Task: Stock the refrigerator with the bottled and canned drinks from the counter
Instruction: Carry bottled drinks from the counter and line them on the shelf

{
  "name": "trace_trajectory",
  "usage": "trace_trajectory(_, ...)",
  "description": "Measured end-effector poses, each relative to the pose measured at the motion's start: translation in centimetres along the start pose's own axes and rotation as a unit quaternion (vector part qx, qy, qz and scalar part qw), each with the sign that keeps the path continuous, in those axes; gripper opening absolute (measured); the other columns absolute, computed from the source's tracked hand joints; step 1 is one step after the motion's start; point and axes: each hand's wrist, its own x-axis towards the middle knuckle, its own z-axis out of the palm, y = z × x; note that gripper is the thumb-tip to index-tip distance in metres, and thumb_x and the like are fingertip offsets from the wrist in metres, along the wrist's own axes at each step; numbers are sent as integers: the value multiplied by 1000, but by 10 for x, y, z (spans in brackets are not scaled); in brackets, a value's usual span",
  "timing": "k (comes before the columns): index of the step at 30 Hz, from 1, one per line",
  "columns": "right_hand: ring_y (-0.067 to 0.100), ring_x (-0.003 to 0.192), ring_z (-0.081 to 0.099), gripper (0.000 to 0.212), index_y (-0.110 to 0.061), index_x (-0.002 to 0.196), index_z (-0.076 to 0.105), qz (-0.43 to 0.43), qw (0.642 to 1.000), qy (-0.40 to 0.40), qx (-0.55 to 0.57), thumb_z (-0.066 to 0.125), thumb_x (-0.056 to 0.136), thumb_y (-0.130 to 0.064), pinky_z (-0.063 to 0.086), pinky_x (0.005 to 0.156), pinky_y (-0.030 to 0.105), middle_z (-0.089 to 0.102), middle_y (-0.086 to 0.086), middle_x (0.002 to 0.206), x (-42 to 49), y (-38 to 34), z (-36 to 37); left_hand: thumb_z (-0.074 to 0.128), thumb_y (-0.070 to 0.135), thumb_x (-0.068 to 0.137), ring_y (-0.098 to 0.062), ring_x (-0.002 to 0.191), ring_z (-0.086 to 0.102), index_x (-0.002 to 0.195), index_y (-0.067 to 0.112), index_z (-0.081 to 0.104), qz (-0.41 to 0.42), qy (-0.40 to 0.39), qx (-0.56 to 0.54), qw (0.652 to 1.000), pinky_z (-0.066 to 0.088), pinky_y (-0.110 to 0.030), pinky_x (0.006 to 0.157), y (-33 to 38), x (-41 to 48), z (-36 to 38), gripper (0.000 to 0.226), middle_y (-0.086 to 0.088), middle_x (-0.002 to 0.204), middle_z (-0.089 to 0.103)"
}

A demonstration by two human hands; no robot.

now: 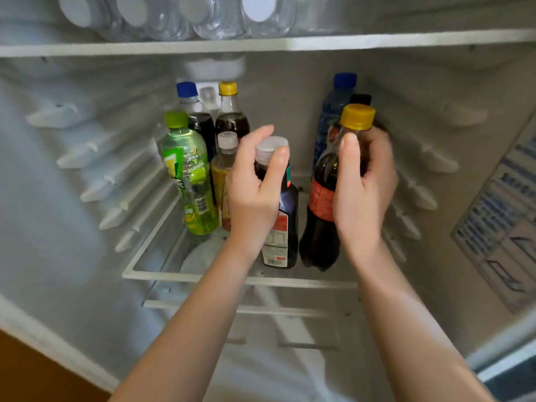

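The left hand curls round the neck of a white-capped dark bottle with a barcode label. The right hand grasps a yellow-capped, red-labelled cola bottle just beside it, at the front of the refrigerator's glass shelf.

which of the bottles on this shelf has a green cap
The green-labelled bottle at the far left of the shelf. Every other cap there is blue, yellow, white or black.
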Motion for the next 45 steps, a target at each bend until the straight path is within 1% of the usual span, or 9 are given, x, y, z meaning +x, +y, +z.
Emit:
trace_trajectory(6,9,92,58,39,-10,105,64,-2,1000,5,-30,43,90,-39,42,81,20,64,-3,98,2,6,4,52,33,91,-5,96,61,122,16,54,15,11,12,1000,47,-22,87,-12,-1,12,35,1,107,65)
trace_trajectory(11,13,96,60,42,-10,108,65,-2,999,3,-41,44,88,-40,42,84,22,68,0,102,5,6,15,50,35,92,7,81,56,122,9,56,14,28,45,999,42,-8,77,-18,6,21,40,7,96,62)
trace_trajectory(18,10,108,56,47,-15,119,59,2,999,-17,-49,42,87,-45,40,91,20,63,-4,114,0,18,15,44,38,93,-6,110,56,132,11,50,-19,11,54,998,40,-9,93,-24,3,22,47,-2,122,61)
trace_trajectory(25,6,117,49,62,-15,134,42,44,997,-40,-56,47,84,-51,40,100,28,53,-17,123,-27,21,2,43,39,92,-14,145,18,146,26,4,-38,-134,22,990,17,-30,119,-20,-26,-5,67,-8,157,19)
trace_trajectory(27,16,124,48,69,-8,136,41,59,995,-32,-68,48,83,-52,38,105,38,52,1,132,-41,17,-5,45,32,93,-20,145,21,145,21,11,-14,-137,26,990,19,-38,119,-13,-45,-24,63,-13,154,22)
trace_trajectory(32,20,125,42,61,-4,136,39,89,984,-22,-151,49,86,-39,28,106,25,45,5,132,-100,1,-33,45,23,91,-6,124,44,118,15,55,32,-116,92,988,30,-19,105,2,-109,-87,30,4,127,50)
trace_trajectory(35,25,117,48,50,-3,129,43,60,974,-63,-208,55,86,-25,38,100,36,48,9,126,-152,-9,-68,45,24,92,-8,112,52,100,12,62,-43,-175,61,982,40,-26,97,3,-160,-116,22,1,112,58)
trace_trajectory(41,22,105,52,33,-3,116,53,155,911,-134,-358,51,87,-19,37,89,26,55,9,114,-287,-34,-161,50,26,92,-1,93,58,93,17,64,-211,-357,19,910,47,-21,82,-5,-253,-142,17,12,97,62)
trace_trajectory(45,12,101,56,31,-21,123,52,427,756,-241,-434,53,92,-26,36,75,22,58,-8,116,-392,-52,-232,54,25,94,3,92,59,91,39,59,-317,-570,29,758,45,-16,81,-16,-324,-144,15,19,99,63)
